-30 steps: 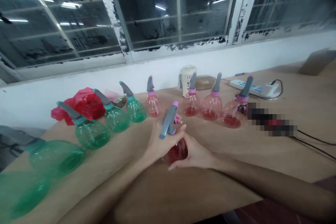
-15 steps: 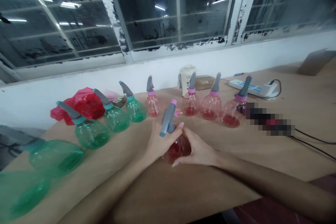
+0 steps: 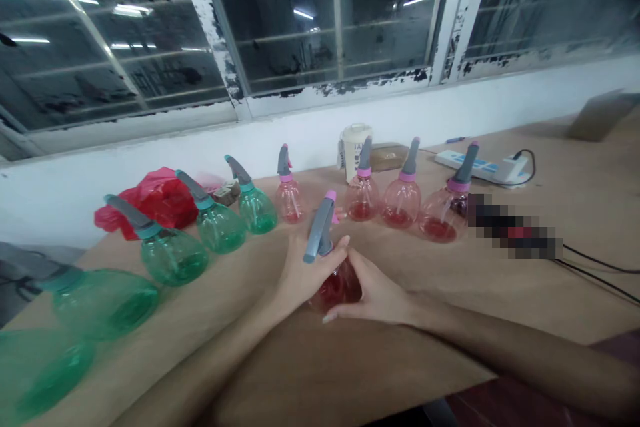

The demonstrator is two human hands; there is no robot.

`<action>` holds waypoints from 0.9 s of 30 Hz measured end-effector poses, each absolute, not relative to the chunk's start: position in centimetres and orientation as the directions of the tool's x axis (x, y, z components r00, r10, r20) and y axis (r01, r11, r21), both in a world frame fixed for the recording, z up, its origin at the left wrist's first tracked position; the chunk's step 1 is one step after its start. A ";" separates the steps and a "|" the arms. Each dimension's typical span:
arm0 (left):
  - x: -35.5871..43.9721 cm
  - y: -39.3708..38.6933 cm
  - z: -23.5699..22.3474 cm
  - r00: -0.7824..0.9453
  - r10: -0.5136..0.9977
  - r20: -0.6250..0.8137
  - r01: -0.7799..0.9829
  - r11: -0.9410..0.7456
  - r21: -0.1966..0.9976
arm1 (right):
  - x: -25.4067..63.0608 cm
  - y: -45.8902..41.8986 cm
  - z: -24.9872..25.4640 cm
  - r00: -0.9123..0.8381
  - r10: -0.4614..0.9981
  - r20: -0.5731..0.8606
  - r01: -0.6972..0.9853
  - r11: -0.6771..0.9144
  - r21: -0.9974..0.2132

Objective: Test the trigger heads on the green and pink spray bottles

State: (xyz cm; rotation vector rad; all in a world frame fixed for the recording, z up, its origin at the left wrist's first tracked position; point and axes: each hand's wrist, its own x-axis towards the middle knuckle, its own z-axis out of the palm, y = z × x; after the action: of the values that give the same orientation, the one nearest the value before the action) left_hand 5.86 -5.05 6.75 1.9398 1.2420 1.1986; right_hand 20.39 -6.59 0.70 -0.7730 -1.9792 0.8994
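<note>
A pink spray bottle (image 3: 336, 288) with a grey trigger head stands on the table in front of me. My left hand (image 3: 311, 271) is wrapped round its neck and upper body, just below the spray head. Around the right side of the round body curves my right hand (image 3: 377, 287), its thumb low at the front. The far fingers of both hands are hidden behind the bottle. Just beyond stand another pink spray bottle (image 3: 290, 201) on the left and a pink spray bottle (image 3: 362, 202) on the right.
Several green spray bottles line the left, including one green bottle (image 3: 174, 257). A red plastic bag (image 3: 163, 197) lies behind them. At the back are a paper cup (image 3: 356, 150) and a white power strip (image 3: 483, 168). Black cables (image 3: 595, 281) run along the right.
Both hands keep their hold on the pink spray bottle. The right thumb has shifted slightly left and down; the view has moved a little.
</note>
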 end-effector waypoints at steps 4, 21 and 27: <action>5.9 -5.1 6.8 0.199 0.886 0.419 0.444 -0.462 0.768 | 20.3 -6.7 0.7 -0.492 0.774 0.399 0.147 0.526 -0.838; 6.5 -5.5 7.5 0.183 0.862 0.473 0.495 -0.496 0.713 | 20.0 -7.3 0.9 -0.420 0.790 0.446 0.177 0.554 -0.814; 6.3 -5.3 7.5 0.202 0.865 0.460 0.490 -0.496 0.717 | 20.2 -7.2 0.8 -0.403 0.802 0.442 0.254 0.561 -0.788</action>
State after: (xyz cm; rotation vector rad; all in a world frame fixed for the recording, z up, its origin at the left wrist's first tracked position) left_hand 6.26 -5.30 7.47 2.0681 1.2607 1.2179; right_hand 20.23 -7.18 0.77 -0.8521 -1.9325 0.8017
